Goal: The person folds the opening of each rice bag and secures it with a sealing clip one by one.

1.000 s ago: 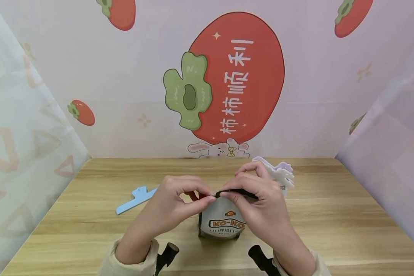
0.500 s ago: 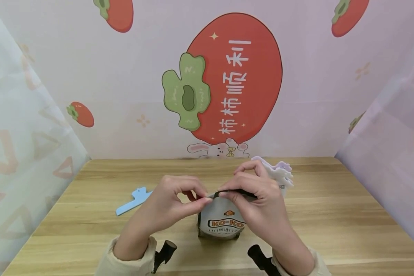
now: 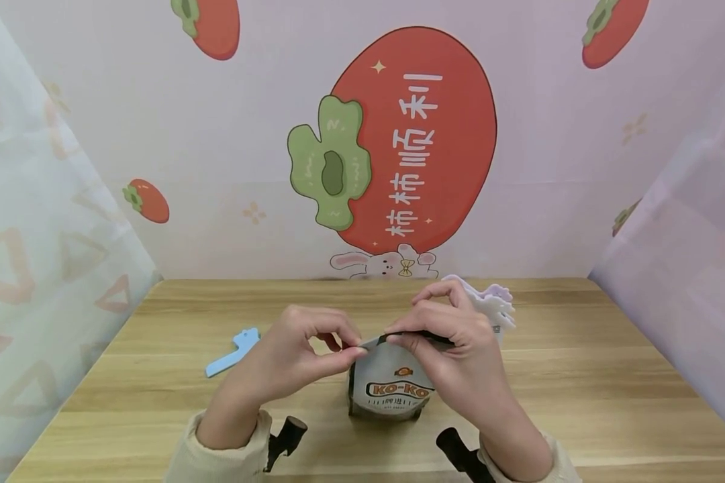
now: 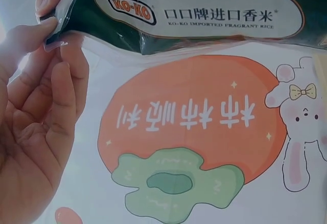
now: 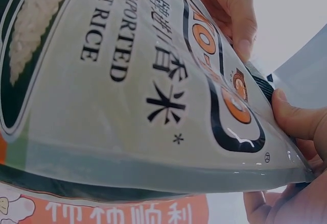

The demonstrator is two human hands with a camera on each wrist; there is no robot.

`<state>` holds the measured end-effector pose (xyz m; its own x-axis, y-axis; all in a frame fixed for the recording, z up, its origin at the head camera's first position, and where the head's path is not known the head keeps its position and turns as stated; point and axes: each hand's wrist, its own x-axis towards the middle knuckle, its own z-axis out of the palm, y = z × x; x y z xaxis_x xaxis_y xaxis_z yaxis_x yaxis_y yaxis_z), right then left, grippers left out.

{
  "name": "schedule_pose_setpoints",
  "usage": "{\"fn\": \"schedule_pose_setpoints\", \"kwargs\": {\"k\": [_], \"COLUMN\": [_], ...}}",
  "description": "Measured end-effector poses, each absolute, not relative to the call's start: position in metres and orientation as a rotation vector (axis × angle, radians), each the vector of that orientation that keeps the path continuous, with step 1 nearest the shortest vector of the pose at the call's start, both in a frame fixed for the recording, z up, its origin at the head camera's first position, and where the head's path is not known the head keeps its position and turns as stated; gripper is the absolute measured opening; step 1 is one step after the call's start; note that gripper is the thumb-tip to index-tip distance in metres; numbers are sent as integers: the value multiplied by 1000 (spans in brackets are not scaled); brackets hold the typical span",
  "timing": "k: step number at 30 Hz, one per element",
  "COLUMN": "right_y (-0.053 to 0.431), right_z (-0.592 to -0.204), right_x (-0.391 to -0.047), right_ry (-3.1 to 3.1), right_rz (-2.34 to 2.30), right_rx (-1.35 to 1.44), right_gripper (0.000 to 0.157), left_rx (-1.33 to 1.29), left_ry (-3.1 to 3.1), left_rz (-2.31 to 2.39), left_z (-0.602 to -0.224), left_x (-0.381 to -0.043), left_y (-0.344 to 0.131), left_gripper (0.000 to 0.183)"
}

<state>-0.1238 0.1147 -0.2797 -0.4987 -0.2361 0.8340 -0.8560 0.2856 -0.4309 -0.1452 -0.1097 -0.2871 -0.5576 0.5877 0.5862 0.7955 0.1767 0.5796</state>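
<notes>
A KO-KO fragrant rice bag (image 3: 393,382) stands upright on the table between my hands. My left hand (image 3: 302,345) pinches the left end of its top edge between thumb and fingers; in the left wrist view that left hand (image 4: 43,101) grips the bag's dark corner. Along the right part of the top edge, a dark strip shows where my right hand (image 3: 453,349) pinches it with thumb and index finger. The right wrist view has the bag's printed front (image 5: 138,86) up close, with the right hand (image 5: 301,147) at its top edge.
Left of the bag lies a light blue bag clip (image 3: 232,355), partly hidden by the left arm. Behind the right hand are a purple clip (image 3: 498,292) and a white clip (image 3: 497,310). Printed cloth (image 3: 248,134) encloses the wooden table (image 3: 580,376).
My left hand has slid a little left along the bag's top edge, widening the gap to the right hand. The right hand has stayed nearly still. More of the blue clip is now covered.
</notes>
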Motion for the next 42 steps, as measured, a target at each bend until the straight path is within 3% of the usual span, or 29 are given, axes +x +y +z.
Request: {"fn": "schedule_pose_setpoints", "kwargs": {"k": [18, 31, 37, 42], "right_y": [120, 121, 120, 120], "right_z": [-279, -276, -276, -277], "right_x": [-132, -127, -128, -129], "right_ry": [-1861, -1969, -1963, -1960], "right_rz": [1182, 1138, 1145, 1171], "right_rx": [1040, 1046, 1060, 1065], "right_gripper": [30, 29, 29, 31], "left_rx": [-1301, -1247, -1221, -1095], "left_ry": [-2107, -2137, -2182, -2244], "left_rz": [-1042, -902, -933, -926], "left_z": [-286, -284, -285, -278], "left_x": [-146, -140, -140, -138], "left_y": [-106, -102, -118, -143], "left_gripper": [24, 21, 13, 21]}}
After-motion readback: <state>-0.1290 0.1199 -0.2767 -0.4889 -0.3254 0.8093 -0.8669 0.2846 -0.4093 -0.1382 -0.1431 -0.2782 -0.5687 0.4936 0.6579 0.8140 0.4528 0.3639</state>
